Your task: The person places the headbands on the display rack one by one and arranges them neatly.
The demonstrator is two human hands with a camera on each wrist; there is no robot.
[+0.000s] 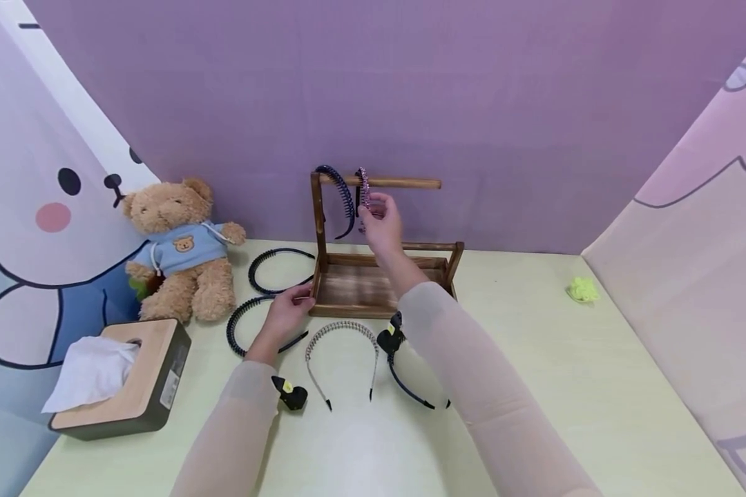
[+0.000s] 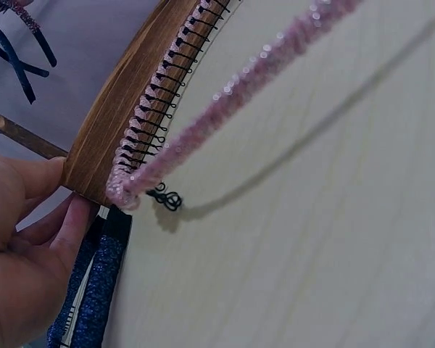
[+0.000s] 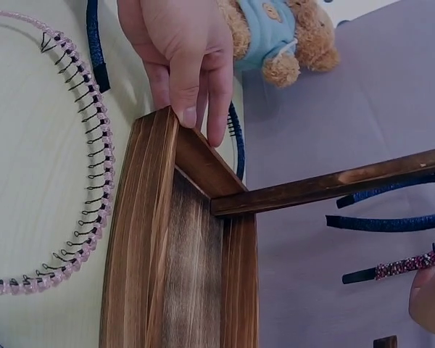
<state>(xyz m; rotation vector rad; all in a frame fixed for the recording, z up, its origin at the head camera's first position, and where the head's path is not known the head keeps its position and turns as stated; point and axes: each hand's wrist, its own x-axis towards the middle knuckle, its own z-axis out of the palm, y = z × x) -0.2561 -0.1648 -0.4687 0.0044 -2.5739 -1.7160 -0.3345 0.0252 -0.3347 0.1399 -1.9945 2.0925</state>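
A brown wooden headband stand (image 1: 348, 310) has a tray base and a horizontal bar above it. At its left end, my left hand (image 1: 286, 316) grips the tray wall, thumb on one side and fingers on the other, as the right wrist view shows. My right hand (image 1: 383, 224) pinches a sparkly pink-red headband (image 1: 365, 185) that hangs over the bar. Left of it on the bar hangs a dark blue toothed headband (image 1: 346, 192). In front of the tray lies a pale pink headband (image 1: 342, 324) with wire teeth, seen close up in the left wrist view.
Two dark headbands, one behind (image 1: 273, 251) and one nearer (image 1: 235, 328), lie left of the stand. Another dark blue headband (image 1: 410, 392) lies under my right forearm. A teddy bear (image 1: 189, 248) and a tissue box (image 1: 174, 373) stand left. A yellow-green item (image 1: 583, 289) sits far right.
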